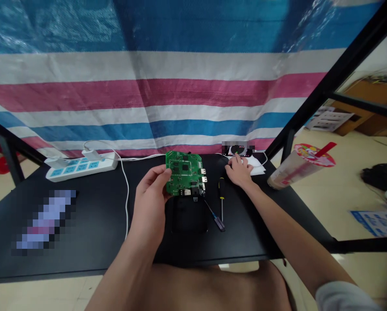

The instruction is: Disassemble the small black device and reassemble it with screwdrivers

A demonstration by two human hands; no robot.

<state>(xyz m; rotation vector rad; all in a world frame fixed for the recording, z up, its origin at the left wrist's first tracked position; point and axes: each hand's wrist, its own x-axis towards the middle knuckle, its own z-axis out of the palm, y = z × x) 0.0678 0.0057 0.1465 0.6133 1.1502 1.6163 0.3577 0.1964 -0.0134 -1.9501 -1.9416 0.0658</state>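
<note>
My left hand [152, 188] grips a green circuit board [184, 172] by its left edge, thumb on the face with the chips. Metal ports line the board's right and lower edges. Below it, a flat black plastic case [190, 218] lies on the desk. My right hand [240, 170] is open at the back right, fingers extended over white paper [257, 166] and reaching to a partly blurred phone-like device [238, 150]. Whether a fingertip touches its screen is unclear. Between my hands lie a black and yellow screwdriver [222, 194] and a second screwdriver with a dark translucent handle [218, 222].
A white power strip [83, 166] with plugs stands back left; its white cable [127, 194] crosses the black desk [96, 233]. A blurred bluish object [47, 220] lies left. A drink cup with a red straw [287, 166] stands right. Striped sheeting [180, 95] hangs behind.
</note>
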